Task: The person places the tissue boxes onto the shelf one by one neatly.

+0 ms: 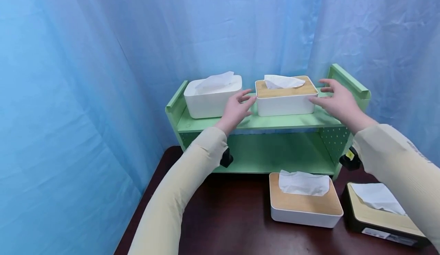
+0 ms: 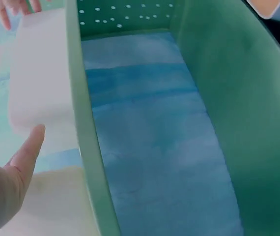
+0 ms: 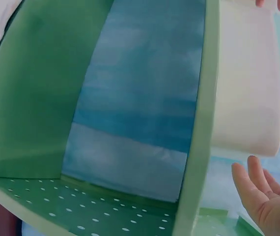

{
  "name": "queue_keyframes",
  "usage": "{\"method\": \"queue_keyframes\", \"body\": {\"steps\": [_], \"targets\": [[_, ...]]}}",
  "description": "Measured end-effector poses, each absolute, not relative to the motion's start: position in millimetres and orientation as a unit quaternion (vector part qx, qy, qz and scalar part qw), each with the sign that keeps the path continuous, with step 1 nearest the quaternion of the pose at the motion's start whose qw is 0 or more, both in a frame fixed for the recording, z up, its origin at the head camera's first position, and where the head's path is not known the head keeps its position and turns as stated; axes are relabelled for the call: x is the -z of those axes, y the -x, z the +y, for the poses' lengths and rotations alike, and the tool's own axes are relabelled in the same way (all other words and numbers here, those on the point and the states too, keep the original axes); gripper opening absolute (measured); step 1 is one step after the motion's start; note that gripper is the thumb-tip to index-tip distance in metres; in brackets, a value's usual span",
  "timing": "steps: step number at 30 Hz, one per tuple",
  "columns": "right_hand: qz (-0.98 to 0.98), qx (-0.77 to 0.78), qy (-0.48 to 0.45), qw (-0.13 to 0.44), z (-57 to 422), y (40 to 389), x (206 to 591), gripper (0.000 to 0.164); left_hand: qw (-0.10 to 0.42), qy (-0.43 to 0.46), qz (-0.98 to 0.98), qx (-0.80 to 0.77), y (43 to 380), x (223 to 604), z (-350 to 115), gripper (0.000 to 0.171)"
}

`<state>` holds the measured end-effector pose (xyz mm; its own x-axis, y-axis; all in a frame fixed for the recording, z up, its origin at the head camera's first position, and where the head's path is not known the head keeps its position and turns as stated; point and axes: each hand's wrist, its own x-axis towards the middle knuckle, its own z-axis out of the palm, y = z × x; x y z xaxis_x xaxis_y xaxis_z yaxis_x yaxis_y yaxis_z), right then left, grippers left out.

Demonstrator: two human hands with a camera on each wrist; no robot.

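On the top board of a green two-tier shelf (image 1: 261,122) sits a white tissue box with a wooden lid (image 1: 285,106), a tissue (image 1: 282,82) poking out of it. My left hand (image 1: 237,108) is at the box's left end, fingers spread and loosely bent. At the opposite end is my right hand (image 1: 338,99), also spread. Both wrist views show gaps between fingers and box: left-hand fingertips (image 2: 38,132) just short of the box side (image 2: 44,73), right-hand fingertips (image 3: 252,162) just off the other end (image 3: 248,98). Neither hand grips anything.
An all-white tissue box (image 1: 207,103) stands left on the same board, beside my left hand. Below, on the dark table (image 1: 220,217), lie another wood-lidded tissue box (image 1: 306,205) and a black-sided one (image 1: 385,217). Blue curtains (image 1: 206,26) hang behind.
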<state>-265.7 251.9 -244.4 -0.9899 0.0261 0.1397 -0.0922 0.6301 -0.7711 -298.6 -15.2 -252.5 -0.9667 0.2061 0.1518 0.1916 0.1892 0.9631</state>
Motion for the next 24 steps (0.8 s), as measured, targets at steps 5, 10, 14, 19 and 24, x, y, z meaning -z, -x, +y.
{"method": "queue_keyframes", "body": {"steps": [5, 10, 14, 19, 24], "targets": [[-0.893, -0.442, -0.047, 0.074, 252.9, 254.7, 258.7, 0.077, 0.016, -0.131, 0.753, -0.645, 283.9, 259.9, -21.1, 0.042], [-0.885, -0.455, -0.063, 0.075, 255.9, 241.7, 278.2, 0.072, 0.040, -0.149, 0.739, -0.656, 264.7, 273.4, -18.5, 0.039], [-0.885, -0.452, -0.074, 0.087, 258.2, 233.2, 292.1, 0.066, 0.055, -0.156, 0.731, -0.662, 251.7, 287.9, -15.5, 0.036], [-0.877, -0.463, -0.097, 0.082, 261.8, 226.6, 310.1, 0.060, 0.062, -0.159, 0.726, -0.666, 239.1, 310.8, -13.9, 0.036], [-0.865, -0.481, -0.106, 0.094, 263.2, 220.9, 325.2, 0.056, 0.058, -0.156, 0.719, -0.674, 233.5, 335.0, -17.0, 0.034]]}}
